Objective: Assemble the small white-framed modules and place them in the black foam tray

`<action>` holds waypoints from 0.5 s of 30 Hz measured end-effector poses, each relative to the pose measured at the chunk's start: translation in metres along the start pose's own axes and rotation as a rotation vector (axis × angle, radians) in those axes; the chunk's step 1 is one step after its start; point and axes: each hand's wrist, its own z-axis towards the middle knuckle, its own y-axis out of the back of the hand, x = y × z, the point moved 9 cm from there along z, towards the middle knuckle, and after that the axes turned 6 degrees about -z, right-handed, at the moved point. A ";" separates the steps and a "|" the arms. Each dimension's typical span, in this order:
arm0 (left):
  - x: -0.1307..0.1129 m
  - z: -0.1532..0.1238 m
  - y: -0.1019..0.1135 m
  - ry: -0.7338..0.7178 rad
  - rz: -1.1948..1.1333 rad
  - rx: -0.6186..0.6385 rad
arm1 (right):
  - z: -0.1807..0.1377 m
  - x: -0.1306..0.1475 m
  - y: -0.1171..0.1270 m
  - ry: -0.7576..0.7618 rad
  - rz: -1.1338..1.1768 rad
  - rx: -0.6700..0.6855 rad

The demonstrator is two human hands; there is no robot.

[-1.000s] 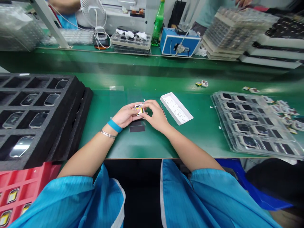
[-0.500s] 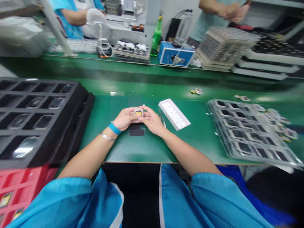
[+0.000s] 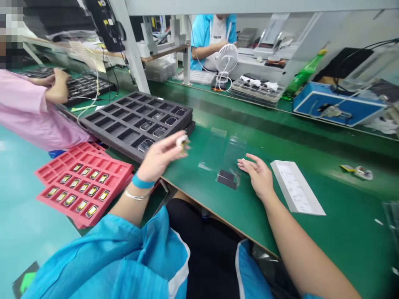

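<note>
My left hand (image 3: 158, 160) is closed, thumb and fingers pinching a small watch case (image 3: 183, 143) with a pale rim and yellow inside, slightly blurred. It is held up in front of the black foam tray (image 3: 124, 144), whose pockets hold several watch cases. Below and left of that hand lies a red tray (image 3: 120, 168) with several yellow-centred watch cases in its pockets. My right hand (image 3: 258, 176) hovers over the green bench, fingers loosely bent and apart; a tiny white spot at its fingertips cannot be made out. Near it are a dark strip (image 3: 227, 179) and clear film (image 3: 235, 147).
A white box (image 3: 299, 187) with tiny pieces stands right of my right hand. Farther right lies a loose watch part (image 3: 363, 172). At the back are a white fan (image 3: 227, 58), a blue case (image 3: 336, 104) and a green bottle (image 3: 305, 74). A co-worker in pink sits left.
My view has turned left, bringing the red tray fully in. My hands have separated: the left carries the watch case left toward the trays, and the right has let go of it.
</note>
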 end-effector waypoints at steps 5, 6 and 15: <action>-0.074 -0.013 0.124 -0.292 0.971 -0.667 | -0.001 0.001 -0.002 0.064 -0.176 -0.006; -0.074 -0.010 0.138 -0.236 1.081 -0.692 | -0.002 0.002 -0.002 0.074 -0.199 -0.007; -0.050 0.002 0.148 -0.008 1.345 -0.570 | -0.004 0.022 0.003 0.175 -0.279 -0.084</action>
